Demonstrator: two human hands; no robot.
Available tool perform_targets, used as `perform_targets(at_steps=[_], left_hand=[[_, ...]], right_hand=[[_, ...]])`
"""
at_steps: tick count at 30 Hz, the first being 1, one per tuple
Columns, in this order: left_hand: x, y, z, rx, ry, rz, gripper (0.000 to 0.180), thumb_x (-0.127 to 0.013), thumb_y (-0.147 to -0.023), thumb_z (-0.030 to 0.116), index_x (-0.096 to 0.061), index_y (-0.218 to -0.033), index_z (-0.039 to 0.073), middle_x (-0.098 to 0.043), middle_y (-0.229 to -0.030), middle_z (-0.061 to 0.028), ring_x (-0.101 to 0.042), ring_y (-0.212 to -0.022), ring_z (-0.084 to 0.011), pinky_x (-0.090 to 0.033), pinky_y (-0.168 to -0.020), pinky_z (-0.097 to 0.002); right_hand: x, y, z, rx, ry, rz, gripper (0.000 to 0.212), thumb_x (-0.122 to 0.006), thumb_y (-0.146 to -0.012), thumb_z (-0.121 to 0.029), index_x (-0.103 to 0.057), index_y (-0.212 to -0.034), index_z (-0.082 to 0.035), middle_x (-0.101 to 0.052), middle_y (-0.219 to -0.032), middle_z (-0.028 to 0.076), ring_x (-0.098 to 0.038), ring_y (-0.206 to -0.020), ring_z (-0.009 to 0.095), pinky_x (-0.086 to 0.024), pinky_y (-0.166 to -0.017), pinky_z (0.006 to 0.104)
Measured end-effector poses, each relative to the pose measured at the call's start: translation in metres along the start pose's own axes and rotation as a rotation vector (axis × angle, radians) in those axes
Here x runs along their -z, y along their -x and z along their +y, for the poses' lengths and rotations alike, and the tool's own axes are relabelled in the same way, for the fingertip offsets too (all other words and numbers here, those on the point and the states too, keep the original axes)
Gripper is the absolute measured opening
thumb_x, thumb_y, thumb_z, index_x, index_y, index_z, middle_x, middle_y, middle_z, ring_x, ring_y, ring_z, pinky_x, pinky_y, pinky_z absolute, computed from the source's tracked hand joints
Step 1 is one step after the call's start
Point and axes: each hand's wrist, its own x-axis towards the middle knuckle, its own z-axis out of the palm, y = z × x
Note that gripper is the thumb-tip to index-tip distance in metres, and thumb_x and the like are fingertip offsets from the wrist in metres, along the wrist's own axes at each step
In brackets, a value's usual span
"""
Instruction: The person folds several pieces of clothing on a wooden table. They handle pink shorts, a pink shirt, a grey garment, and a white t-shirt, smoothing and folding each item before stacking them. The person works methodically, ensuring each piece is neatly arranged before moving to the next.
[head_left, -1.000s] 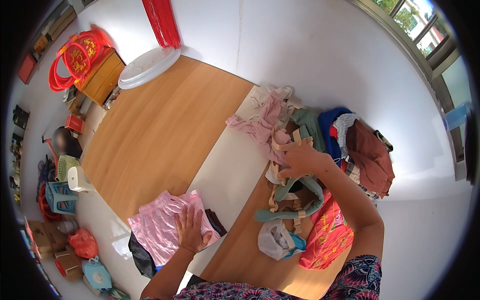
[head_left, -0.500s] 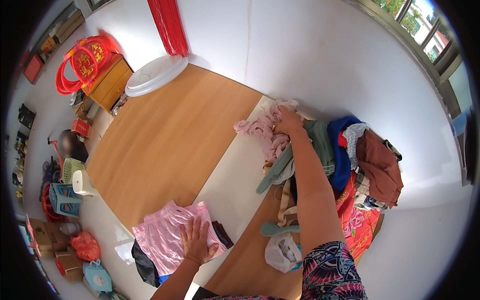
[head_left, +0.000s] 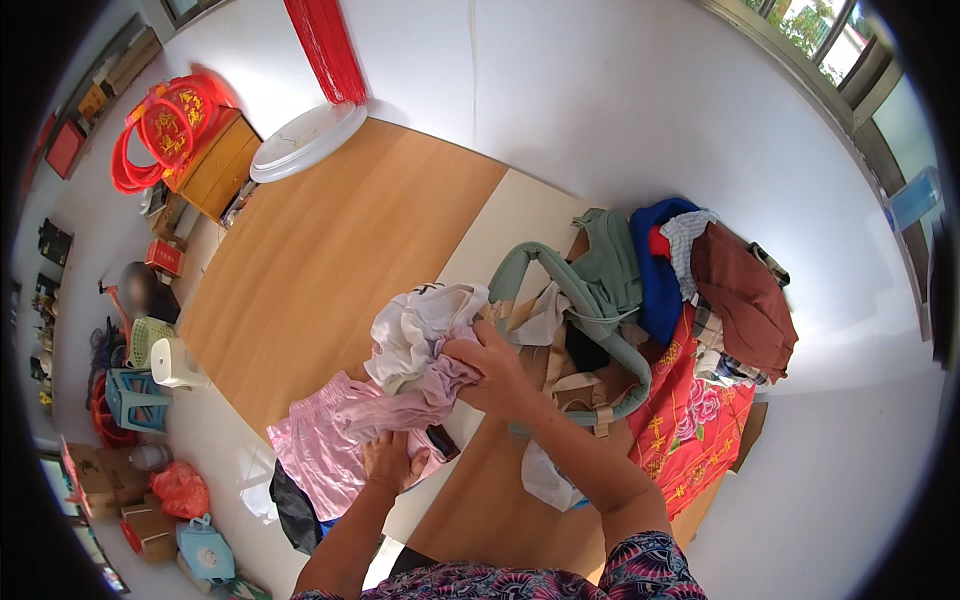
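In my right hand (head_left: 490,372) is a crumpled bundle of pink and white clothes (head_left: 425,345), gripped with the fingers closed and held up in front of me. Its pink end hangs down over the shiny pink shorts (head_left: 315,440), which lie spread on a small pile with dark garments beneath. Flat on these shorts rests my left hand (head_left: 390,462), thumb apart, its fingertips partly covered by the hanging cloth. Right of the bundle lies a grey-green padded carrier or bag (head_left: 610,265) with beige straps, its exact kind unclear.
Blue, checked and brown clothes (head_left: 745,300) are heaped on a red flowered cloth (head_left: 690,420) by the wall. A white plastic bag (head_left: 548,480) lies near my right forearm. Left of the wooden board (head_left: 330,240) stand stools (head_left: 175,362) and boxes. A person (head_left: 140,290) is at the far left.
My right hand has lifted the pink and white clothes off the right-hand heap and carried them left, over the shorts. The green padded piece has shifted and stands more exposed. My left hand stays on the shorts.
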Motion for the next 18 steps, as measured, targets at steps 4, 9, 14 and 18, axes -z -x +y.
perform_targets(at_steps=[4, 9, 14, 18], left_hand=[[-0.002, -0.005, 0.002, -0.179, -0.286, 0.267, 0.084, -0.056, -0.079, 0.051, -0.036, -0.15, 0.011, -0.024, -0.158, -0.0153, -0.013, -0.148, -0.0391, -0.006, -0.117, -0.06], [0.0, 0.001, 0.006, -0.277, -0.269, 0.451, 0.08, -0.041, -0.09, 0.059, -0.033, -0.15, 0.006, -0.03, -0.155, -0.0163, -0.019, -0.146, -0.0382, -0.007, -0.117, -0.0583], [-0.003, 0.002, 0.006, -0.295, -0.294, 0.494, 0.077, -0.046, -0.091, 0.055, -0.03, -0.151, 0.009, -0.029, -0.156, -0.0148, -0.019, -0.147, -0.0361, -0.008, -0.118, -0.0578], [-0.005, 0.001, 0.003, -0.313, -0.294, 0.517, 0.075, -0.046, -0.092, 0.053, -0.029, -0.152, 0.01, -0.029, -0.157, -0.0137, -0.02, -0.146, -0.0355, -0.011, -0.118, -0.0583]], right_hand=[[0.039, 0.09, -0.061, -0.076, -0.103, -0.119, 0.046, -0.077, -0.059, 0.001, -0.067, -0.102, -0.008, -0.058, -0.098, 0.011, -0.06, -0.09, 0.031, -0.049, -0.078, 0.0341], [0.044, 0.204, -0.093, -0.604, -0.438, 0.107, 0.042, -0.075, -0.066, 0.001, -0.064, -0.105, -0.007, -0.06, -0.102, 0.008, -0.059, -0.095, 0.019, -0.047, -0.083, 0.0299], [0.055, 0.259, -0.122, -0.544, -0.385, 0.455, 0.041, -0.076, -0.069, -0.001, -0.059, -0.106, -0.005, -0.06, -0.104, 0.003, -0.058, -0.096, 0.014, -0.047, -0.085, 0.0277], [0.058, 0.284, -0.156, -0.605, -0.824, 0.927, 0.041, -0.07, -0.072, -0.003, -0.052, -0.108, -0.008, -0.059, -0.101, 0.004, -0.059, -0.093, 0.015, -0.05, -0.083, 0.0298]])
